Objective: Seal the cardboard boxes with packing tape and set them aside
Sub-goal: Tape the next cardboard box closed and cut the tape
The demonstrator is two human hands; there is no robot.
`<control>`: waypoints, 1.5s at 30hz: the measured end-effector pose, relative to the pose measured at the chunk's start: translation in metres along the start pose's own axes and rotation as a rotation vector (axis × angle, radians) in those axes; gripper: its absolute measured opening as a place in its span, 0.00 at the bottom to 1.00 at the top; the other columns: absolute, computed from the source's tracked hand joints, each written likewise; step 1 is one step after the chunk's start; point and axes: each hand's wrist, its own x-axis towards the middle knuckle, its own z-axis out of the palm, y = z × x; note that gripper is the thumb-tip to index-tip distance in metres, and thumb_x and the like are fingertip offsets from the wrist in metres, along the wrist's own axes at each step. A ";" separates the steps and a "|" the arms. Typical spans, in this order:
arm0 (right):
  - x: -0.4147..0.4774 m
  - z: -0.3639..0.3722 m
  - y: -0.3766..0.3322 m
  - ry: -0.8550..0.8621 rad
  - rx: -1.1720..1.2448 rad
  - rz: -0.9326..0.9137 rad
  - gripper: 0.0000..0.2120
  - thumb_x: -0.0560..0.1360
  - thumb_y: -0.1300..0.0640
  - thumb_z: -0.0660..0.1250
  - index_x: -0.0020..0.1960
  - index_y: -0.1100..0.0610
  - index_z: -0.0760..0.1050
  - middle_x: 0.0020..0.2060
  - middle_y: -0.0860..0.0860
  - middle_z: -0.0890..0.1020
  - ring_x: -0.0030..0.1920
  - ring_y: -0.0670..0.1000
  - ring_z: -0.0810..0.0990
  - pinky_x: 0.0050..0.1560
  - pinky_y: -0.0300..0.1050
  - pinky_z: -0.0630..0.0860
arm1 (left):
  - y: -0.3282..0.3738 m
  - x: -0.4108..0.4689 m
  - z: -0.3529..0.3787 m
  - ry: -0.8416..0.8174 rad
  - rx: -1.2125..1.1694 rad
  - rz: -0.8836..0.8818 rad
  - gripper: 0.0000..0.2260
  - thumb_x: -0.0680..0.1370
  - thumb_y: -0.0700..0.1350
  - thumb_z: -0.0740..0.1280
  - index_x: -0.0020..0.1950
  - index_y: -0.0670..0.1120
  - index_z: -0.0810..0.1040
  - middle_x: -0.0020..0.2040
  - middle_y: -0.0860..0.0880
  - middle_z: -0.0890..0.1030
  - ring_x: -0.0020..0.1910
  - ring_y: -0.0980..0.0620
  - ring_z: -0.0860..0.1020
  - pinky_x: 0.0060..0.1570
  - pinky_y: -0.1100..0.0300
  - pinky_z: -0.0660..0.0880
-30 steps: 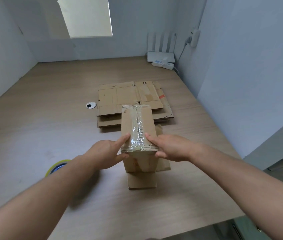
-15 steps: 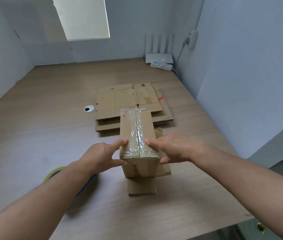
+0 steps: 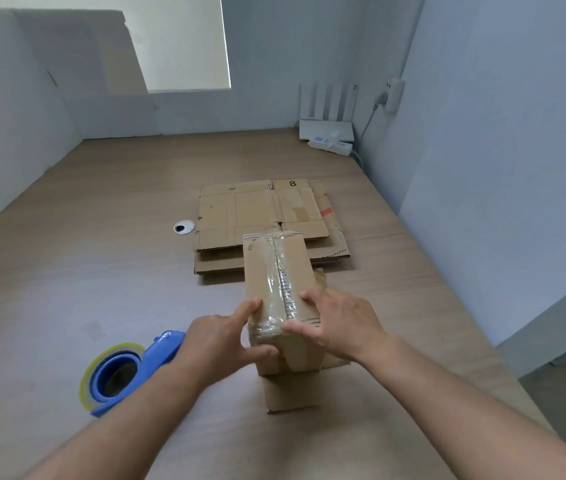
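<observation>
looking across the worktop (image 3: 101,254), i see the flattened cardboard (image 3: 240,213) ahead and the taped box (image 3: 274,265) nearer, its long axis running straight away from me. my left grip (image 3: 215,344) and right grip (image 3: 343,323) clasp its near end from opposite sides, equally close; the tape dispenser (image 3: 118,372) lies just beside my left wrist.

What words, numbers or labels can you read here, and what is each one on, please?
"8": on the top flattened cardboard sheet, near its far edge.
Black print on the taped box, beside the right hand: too blurred to read.
Blue label on the power strip: too small to read.
</observation>
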 end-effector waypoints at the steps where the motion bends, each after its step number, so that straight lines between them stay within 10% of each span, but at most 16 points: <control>1: 0.001 -0.006 -0.006 -0.010 0.038 0.116 0.40 0.64 0.21 0.51 0.63 0.49 0.65 0.55 0.52 0.77 0.54 0.54 0.77 0.50 0.50 0.73 | 0.010 -0.008 0.001 -0.046 -0.101 0.026 0.39 0.71 0.70 0.60 0.76 0.59 0.49 0.66 0.57 0.76 0.60 0.54 0.77 0.57 0.61 0.72; 5: 0.005 -0.027 -0.016 -0.094 -0.018 0.298 0.52 0.61 0.20 0.58 0.74 0.52 0.54 0.68 0.58 0.64 0.67 0.59 0.66 0.61 0.57 0.67 | 0.044 -0.027 0.014 -0.053 -0.448 0.107 0.33 0.74 0.72 0.48 0.75 0.58 0.58 0.61 0.59 0.79 0.59 0.57 0.78 0.61 0.56 0.72; 9: 0.002 -0.026 -0.007 -0.272 -0.133 0.267 0.61 0.59 0.20 0.60 0.77 0.52 0.38 0.76 0.59 0.51 0.74 0.60 0.55 0.67 0.65 0.61 | 0.038 -0.016 0.013 0.401 -0.670 -0.092 0.18 0.76 0.62 0.54 0.42 0.52 0.76 0.35 0.54 0.79 0.37 0.55 0.77 0.41 0.52 0.75; 12: 0.001 -0.032 0.009 -0.333 -0.135 0.152 0.61 0.60 0.23 0.65 0.78 0.52 0.38 0.75 0.57 0.53 0.74 0.59 0.56 0.68 0.62 0.61 | 0.028 0.003 -0.006 0.624 -0.719 -0.241 0.07 0.79 0.52 0.61 0.44 0.52 0.76 0.36 0.54 0.78 0.38 0.53 0.77 0.41 0.53 0.73; 16: -0.001 -0.050 0.043 -0.422 -0.167 -0.126 0.59 0.61 0.28 0.70 0.78 0.49 0.41 0.77 0.52 0.52 0.76 0.55 0.52 0.73 0.57 0.53 | 0.025 0.032 -0.021 0.380 -0.672 -0.278 0.26 0.77 0.55 0.67 0.73 0.53 0.66 0.64 0.53 0.74 0.62 0.53 0.74 0.61 0.52 0.72; 19: -0.001 -0.055 0.068 -0.466 -0.192 -0.225 0.58 0.61 0.29 0.70 0.78 0.45 0.39 0.78 0.51 0.46 0.77 0.53 0.47 0.75 0.54 0.47 | 0.035 0.046 -0.017 0.129 -0.690 -0.223 0.33 0.74 0.58 0.69 0.76 0.58 0.58 0.74 0.54 0.64 0.71 0.52 0.66 0.68 0.49 0.67; 27: 0.011 -0.066 0.104 -0.340 -0.204 -0.135 0.52 0.65 0.29 0.67 0.77 0.43 0.42 0.78 0.52 0.42 0.77 0.55 0.42 0.76 0.57 0.44 | 0.052 0.050 -0.014 -0.019 -0.541 -0.439 0.29 0.71 0.62 0.69 0.67 0.49 0.68 0.58 0.48 0.75 0.48 0.50 0.78 0.47 0.53 0.79; 31: 0.006 -0.056 0.106 -0.181 -0.070 0.079 0.42 0.74 0.32 0.59 0.78 0.52 0.48 0.76 0.57 0.54 0.75 0.57 0.56 0.73 0.56 0.57 | 0.056 0.034 -0.017 -0.078 -0.443 -0.491 0.28 0.74 0.66 0.62 0.69 0.52 0.68 0.57 0.48 0.79 0.46 0.50 0.79 0.37 0.60 0.75; 37: -0.016 -0.020 0.057 -0.300 0.628 0.043 0.33 0.76 0.38 0.62 0.76 0.47 0.56 0.70 0.48 0.71 0.66 0.49 0.72 0.67 0.47 0.68 | 0.069 0.015 -0.011 -0.089 -0.330 -0.488 0.32 0.75 0.69 0.53 0.75 0.55 0.55 0.60 0.49 0.78 0.48 0.48 0.79 0.49 0.53 0.78; 41: -0.011 -0.010 0.040 -0.224 0.583 -0.026 0.41 0.75 0.43 0.67 0.78 0.45 0.46 0.74 0.49 0.64 0.71 0.50 0.66 0.70 0.44 0.64 | 0.067 0.005 -0.005 -0.012 -0.561 -0.421 0.38 0.74 0.68 0.55 0.77 0.54 0.44 0.70 0.48 0.70 0.60 0.48 0.74 0.54 0.55 0.74; 45: 0.000 0.004 0.030 -0.170 0.566 -0.084 0.27 0.78 0.45 0.63 0.75 0.41 0.59 0.71 0.50 0.67 0.69 0.49 0.69 0.69 0.43 0.65 | 0.053 -0.006 -0.003 -0.022 -0.637 -0.332 0.43 0.70 0.68 0.56 0.77 0.56 0.36 0.77 0.52 0.59 0.69 0.51 0.68 0.64 0.59 0.68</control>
